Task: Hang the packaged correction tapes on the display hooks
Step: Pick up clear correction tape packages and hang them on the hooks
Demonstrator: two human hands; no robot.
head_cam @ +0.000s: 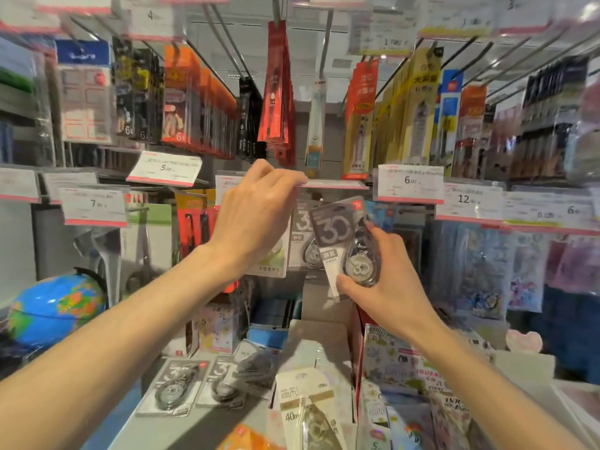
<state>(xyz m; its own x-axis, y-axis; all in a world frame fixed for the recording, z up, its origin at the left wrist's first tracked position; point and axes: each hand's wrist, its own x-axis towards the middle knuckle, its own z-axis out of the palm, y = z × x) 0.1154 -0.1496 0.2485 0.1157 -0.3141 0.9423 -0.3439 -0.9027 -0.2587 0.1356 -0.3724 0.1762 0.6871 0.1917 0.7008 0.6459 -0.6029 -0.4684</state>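
Note:
My right hand (386,280) grips a grey packaged correction tape (344,238) marked "30", holding it upright with its top near a display hook under the tilted price tag (334,184). My left hand (256,216) is raised, its fingertips pinching the edge of that price tag. Behind the held pack another grey correction tape pack (303,241) hangs on the hook. Three more grey packs (177,384) lie flat on the grey shelf (207,427) below, left of centre.
Hooks with red, orange and yellow stationery packs (277,92) hang above. Price tags line the rail. A globe (55,306) stands at the lower left. A white "40m" pack (305,407) and sticker sheets (409,368) sit in bins below my right arm.

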